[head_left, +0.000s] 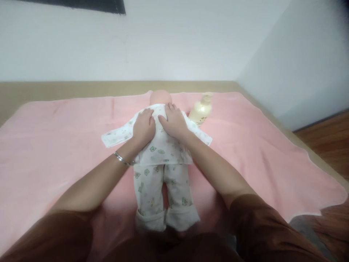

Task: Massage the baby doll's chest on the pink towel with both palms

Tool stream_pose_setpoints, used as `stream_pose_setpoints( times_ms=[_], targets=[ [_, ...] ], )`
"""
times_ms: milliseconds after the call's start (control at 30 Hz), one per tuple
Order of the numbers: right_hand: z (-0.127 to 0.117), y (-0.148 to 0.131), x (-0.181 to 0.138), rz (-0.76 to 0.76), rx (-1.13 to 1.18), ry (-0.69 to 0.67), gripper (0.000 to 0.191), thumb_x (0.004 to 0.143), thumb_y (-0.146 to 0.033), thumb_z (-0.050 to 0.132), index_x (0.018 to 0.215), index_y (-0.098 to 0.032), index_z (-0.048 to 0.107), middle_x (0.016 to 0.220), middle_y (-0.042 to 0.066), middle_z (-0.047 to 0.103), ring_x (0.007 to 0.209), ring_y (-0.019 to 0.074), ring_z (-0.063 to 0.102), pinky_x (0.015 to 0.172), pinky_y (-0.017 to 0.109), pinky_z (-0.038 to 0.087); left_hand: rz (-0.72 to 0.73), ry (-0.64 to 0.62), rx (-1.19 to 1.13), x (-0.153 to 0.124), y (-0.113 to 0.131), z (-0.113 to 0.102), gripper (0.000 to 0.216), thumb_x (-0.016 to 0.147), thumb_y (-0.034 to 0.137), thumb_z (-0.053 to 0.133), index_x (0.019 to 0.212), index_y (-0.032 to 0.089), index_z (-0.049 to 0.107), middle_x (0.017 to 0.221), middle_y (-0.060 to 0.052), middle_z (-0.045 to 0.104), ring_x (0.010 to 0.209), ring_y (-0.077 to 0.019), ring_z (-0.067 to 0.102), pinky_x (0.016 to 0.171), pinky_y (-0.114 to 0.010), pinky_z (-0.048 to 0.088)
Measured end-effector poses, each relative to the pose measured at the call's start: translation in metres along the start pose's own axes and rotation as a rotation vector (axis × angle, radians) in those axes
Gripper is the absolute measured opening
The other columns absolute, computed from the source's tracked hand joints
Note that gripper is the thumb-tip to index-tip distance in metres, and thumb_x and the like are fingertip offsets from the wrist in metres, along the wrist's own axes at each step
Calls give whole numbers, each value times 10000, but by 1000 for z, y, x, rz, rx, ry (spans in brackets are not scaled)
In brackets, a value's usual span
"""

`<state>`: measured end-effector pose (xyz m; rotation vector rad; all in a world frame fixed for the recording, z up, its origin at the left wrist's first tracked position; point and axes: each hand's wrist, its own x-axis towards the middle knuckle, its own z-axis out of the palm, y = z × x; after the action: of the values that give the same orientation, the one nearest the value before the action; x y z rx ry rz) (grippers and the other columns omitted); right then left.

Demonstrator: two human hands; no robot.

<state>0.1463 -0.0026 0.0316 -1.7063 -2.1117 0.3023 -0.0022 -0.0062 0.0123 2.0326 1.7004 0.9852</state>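
Note:
A baby doll [160,97] lies stretched out on a pink blanket, its bald head pointing away from me. It wears a white printed top [160,151] with long sleeves spread to both sides, and matching trousers [149,182] with rolled cuffs. My left hand [144,126] rests on the left of the doll's upper body, and my right hand [176,122] lies across the right side near the shoulder. Both palms press on the cloth with fingers extended, grasping nothing. The doll's face and hands do not show.
The pink blanket [68,145] covers most of a tan surface [81,87]. A pale yellow pump bottle [201,111] leans beside the doll's right-hand sleeve. White walls [177,43] stand behind and to the right, with wooden flooring [327,142] at the right.

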Motion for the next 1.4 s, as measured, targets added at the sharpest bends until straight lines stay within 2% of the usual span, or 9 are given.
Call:
stream_pose_setpoints(
  times_ms=[300, 433, 567, 733, 900, 1067, 1200, 1300, 1400],
  targets=[
    [-3, -6, -5, -17, -81, 37, 617, 1009, -342, 354, 1511, 13, 391, 1601, 248, 403, 1503, 350, 366, 1244, 519, 276, 39, -100, 9, -4, 6, 4, 580, 972, 304, 340, 1483, 61, 465, 1638, -197, 374, 1569, -323, 277, 1305, -547, 199],
    [4, -19, -24, -74, -176, 129, 538, 1025, -266, 295, 1435, 22, 490, 1470, 261, 554, 1403, 363, 485, 1184, 515, 349, 28, -121, -48, 10, -8, 5, 577, 941, 322, 374, 1453, 96, 513, 1604, -160, 446, 1551, -302, 316, 1309, -532, 188],
    [4, -31, -39, -155, -251, 115, 535, 1026, -184, 247, 1442, 65, 473, 1501, 283, 517, 1452, 347, 452, 1212, 466, 326, 25, -87, -72, 18, -16, 2, 562, 926, 378, 397, 1405, 132, 560, 1557, -142, 512, 1469, -287, 435, 1279, -498, 284],
    [-3, -13, -17, -78, -141, 60, 529, 1016, -257, 302, 1432, -3, 508, 1562, 227, 474, 1487, 341, 405, 1241, 528, 279, 162, -35, 159, -1, 6, -2, 474, 959, 293, 334, 1294, 94, 605, 1355, -198, 640, 1326, -332, 549, 1191, -543, 383],
    [-7, 2, 1, 34, -147, 5, 617, 1022, -361, 326, 1453, 59, 458, 1569, 273, 440, 1510, 367, 363, 1264, 564, 204, 278, -48, 311, -19, 28, -2, 466, 954, 220, 307, 1252, 14, 600, 1368, -271, 602, 1391, -365, 502, 1223, -539, 339],
    [-5, -16, -21, -66, -243, 56, 581, 1034, -311, 300, 1428, 78, 476, 1500, 301, 510, 1418, 393, 471, 1197, 531, 330, 136, -102, 149, 3, 6, -3, 418, 966, 290, 329, 1224, 90, 590, 1385, -213, 598, 1394, -331, 493, 1239, -540, 327],
    [-4, -31, -39, -207, -297, 51, 566, 1031, -242, 262, 1471, 66, 440, 1512, 279, 506, 1440, 371, 455, 1222, 501, 320, 9, -71, 74, 17, -9, -6, 389, 975, 457, 352, 1038, 178, 617, 1149, -182, 663, 1222, -357, 581, 1131, -567, 432],
    [-7, -29, -33, -254, -249, 12, 535, 1022, -184, 234, 1431, 28, 506, 1484, 230, 556, 1438, 309, 472, 1249, 441, 306, 55, -66, 135, 13, -5, -6, 428, 984, 415, 317, 1128, 136, 608, 1203, -211, 652, 1277, -378, 550, 1151, -598, 398],
    [-11, -19, -18, -84, -163, 7, 535, 1013, -230, 312, 1426, 68, 479, 1526, 258, 500, 1462, 321, 440, 1253, 427, 304, 122, -63, 223, 0, 5, 0, 540, 980, 316, 269, 1318, -18, 526, 1408, -319, 545, 1430, -415, 443, 1217, -616, 309]
  ],
)
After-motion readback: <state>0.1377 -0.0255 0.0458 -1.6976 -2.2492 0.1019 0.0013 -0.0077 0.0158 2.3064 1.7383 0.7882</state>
